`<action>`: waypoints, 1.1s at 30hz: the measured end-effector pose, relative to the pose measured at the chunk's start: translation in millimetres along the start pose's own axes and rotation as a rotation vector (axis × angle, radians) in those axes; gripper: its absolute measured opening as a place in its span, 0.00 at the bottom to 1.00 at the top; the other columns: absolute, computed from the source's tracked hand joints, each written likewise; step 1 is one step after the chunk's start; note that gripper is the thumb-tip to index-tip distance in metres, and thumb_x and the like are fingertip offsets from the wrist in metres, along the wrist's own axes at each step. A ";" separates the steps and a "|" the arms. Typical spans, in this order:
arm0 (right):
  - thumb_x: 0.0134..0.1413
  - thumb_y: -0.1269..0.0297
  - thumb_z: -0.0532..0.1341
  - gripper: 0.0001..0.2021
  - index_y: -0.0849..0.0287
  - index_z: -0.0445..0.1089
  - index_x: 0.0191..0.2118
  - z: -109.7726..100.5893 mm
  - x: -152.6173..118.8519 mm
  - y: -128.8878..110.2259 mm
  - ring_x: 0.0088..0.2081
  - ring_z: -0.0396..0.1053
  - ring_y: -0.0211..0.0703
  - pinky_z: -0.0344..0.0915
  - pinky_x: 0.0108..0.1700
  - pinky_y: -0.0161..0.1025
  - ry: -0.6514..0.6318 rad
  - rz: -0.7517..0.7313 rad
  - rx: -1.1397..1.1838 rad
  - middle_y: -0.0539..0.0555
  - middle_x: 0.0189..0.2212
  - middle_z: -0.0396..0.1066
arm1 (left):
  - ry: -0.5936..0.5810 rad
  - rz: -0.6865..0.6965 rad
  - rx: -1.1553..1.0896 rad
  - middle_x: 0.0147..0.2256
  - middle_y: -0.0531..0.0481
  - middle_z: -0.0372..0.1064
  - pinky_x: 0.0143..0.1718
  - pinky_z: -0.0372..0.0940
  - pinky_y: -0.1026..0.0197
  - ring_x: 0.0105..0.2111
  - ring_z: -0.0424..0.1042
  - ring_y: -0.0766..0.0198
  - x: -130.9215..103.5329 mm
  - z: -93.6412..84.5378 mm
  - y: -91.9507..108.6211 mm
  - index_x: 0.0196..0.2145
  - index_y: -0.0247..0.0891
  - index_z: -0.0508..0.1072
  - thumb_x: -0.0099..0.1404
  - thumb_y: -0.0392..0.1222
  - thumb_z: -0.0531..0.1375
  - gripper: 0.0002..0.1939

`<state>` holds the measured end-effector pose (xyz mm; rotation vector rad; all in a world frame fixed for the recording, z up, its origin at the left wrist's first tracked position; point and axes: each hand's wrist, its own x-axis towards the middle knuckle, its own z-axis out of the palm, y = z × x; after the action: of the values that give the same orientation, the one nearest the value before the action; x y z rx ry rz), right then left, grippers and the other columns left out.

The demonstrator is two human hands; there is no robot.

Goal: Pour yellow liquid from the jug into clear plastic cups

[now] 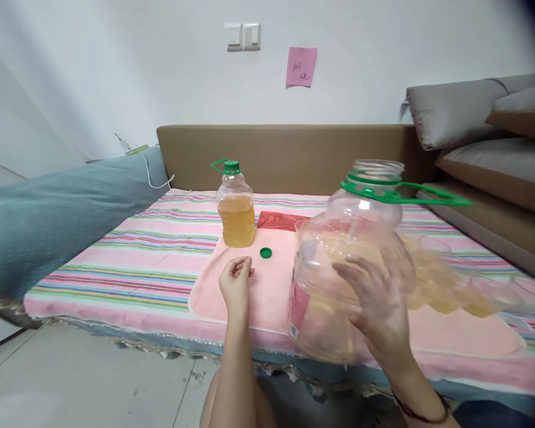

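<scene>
Large in the foreground is a clear plastic bottle (pixel 314 261) with an uncapped mouth, a green handle ring at its neck and a pink label. Yellowish liquid seems to show inside, though the cups behind show through too. My right hand (pixel 378 297), slightly blurred, lies against its right side with the fingers spread round it. To the left, my left hand (pixel 236 282) is loosely curled above the pink mat, and nothing shows in its fingers. Just beyond it lies a green cap (pixel 266 252). A second bottle (pixel 237 221), capped in green, stands upright with yellow liquid inside.
Several clear cups (pixel 446 291) of yellow liquid stand close together at right, partly behind the large bottle. A red plastic packet (pixel 282 220) lies at the back of the pink mat (pixel 267 291). Grey and brown cushions (pixel 494 154) are piled at right; a blue bolster (pixel 80 208) borders the left.
</scene>
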<state>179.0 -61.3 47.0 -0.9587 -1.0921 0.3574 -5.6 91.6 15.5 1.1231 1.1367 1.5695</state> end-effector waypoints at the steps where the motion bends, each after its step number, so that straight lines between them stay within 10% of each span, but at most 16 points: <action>1: 0.39 0.45 0.73 0.51 0.43 0.46 0.67 15.2 7.9 5.2 0.55 0.67 0.57 0.62 0.58 0.62 -0.014 -0.001 0.060 0.58 0.54 0.61 | 0.040 -0.006 -0.018 0.27 0.50 0.73 0.30 0.70 0.60 0.24 0.71 0.66 2.3 -7.2 1.2 0.31 0.34 0.76 0.50 0.50 0.66 0.16; 12: 0.41 0.47 0.72 0.48 0.43 0.47 0.65 130.9 50.5 99.5 0.56 0.65 0.54 0.62 0.59 0.59 -0.156 -0.027 0.236 0.57 0.56 0.59 | 0.284 -0.049 -0.075 0.37 0.40 0.77 0.42 0.69 0.53 0.38 0.76 0.57 6.1 -43.4 13.7 0.37 0.33 0.78 0.64 0.59 0.53 0.25; 21: 0.34 0.42 0.73 0.54 0.49 0.48 0.66 145.6 38.8 116.0 0.67 0.50 0.60 0.49 0.67 0.62 -0.206 0.040 0.179 0.62 0.64 0.53 | 0.275 0.021 -0.009 0.46 0.42 0.74 0.47 0.66 0.51 0.45 0.73 0.55 8.3 -34.2 14.6 0.42 0.36 0.75 0.67 0.56 0.50 0.23; 27: 0.38 0.36 0.69 0.57 0.45 0.39 0.70 105.7 31.7 78.2 0.71 0.36 0.59 0.39 0.69 0.64 -0.252 0.031 0.105 0.57 0.71 0.39 | 0.330 0.111 -0.021 0.47 0.41 0.72 0.46 0.66 0.50 0.43 0.73 0.57 10.0 -27.0 14.7 0.46 0.38 0.70 0.67 0.55 0.52 0.21; 33: 0.53 0.38 0.61 0.36 0.47 0.58 0.64 -22.3 22.2 15.2 0.65 0.54 0.58 0.50 0.67 0.59 0.033 -0.186 -0.098 0.55 0.69 0.47 | 0.396 0.577 -0.035 0.49 0.42 0.68 0.51 0.65 0.46 0.51 0.70 0.55 2.0 -5.0 20.7 0.49 0.39 0.63 0.65 0.52 0.56 0.19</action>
<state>211.5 -48.4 45.1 -0.9377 -1.1672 0.1369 -13.7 88.4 35.1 1.2152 1.0785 2.3296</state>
